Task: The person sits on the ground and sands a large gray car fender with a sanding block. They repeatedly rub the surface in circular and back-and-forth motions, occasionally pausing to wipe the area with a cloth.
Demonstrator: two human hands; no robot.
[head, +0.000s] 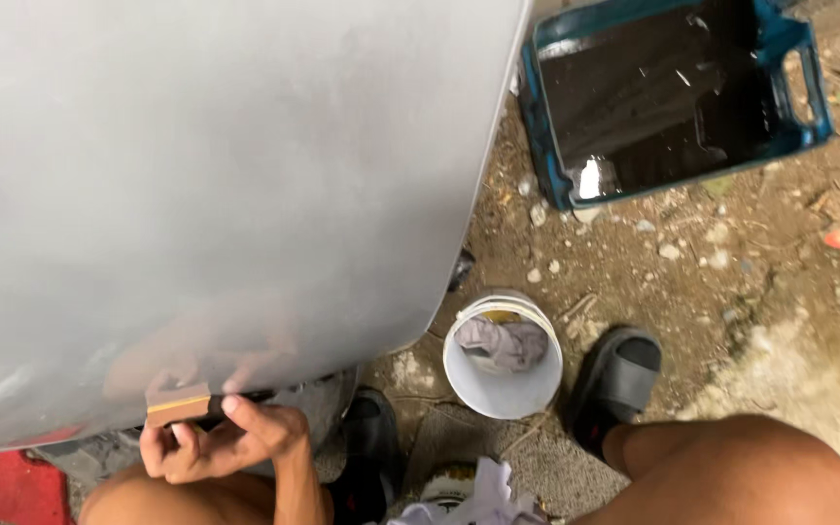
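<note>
One hand (221, 442) pinching one sanding block (179, 405) against one grey panel (216, 185), one white bucket (503, 374), one blue tray (673, 92), two sandals (619, 379).

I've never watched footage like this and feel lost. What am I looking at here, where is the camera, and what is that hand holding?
The camera sits on a person's head and looks down, so you see their own bare knees and feet. One hand presses a small brown block against the lower edge of a large smooth grey panel; which hand it is I cannot tell, and no other hand shows. On the dirt ground stand a white bucket with a rag inside and a blue tray of dark liquid. A dark sandal is on one foot.
</note>
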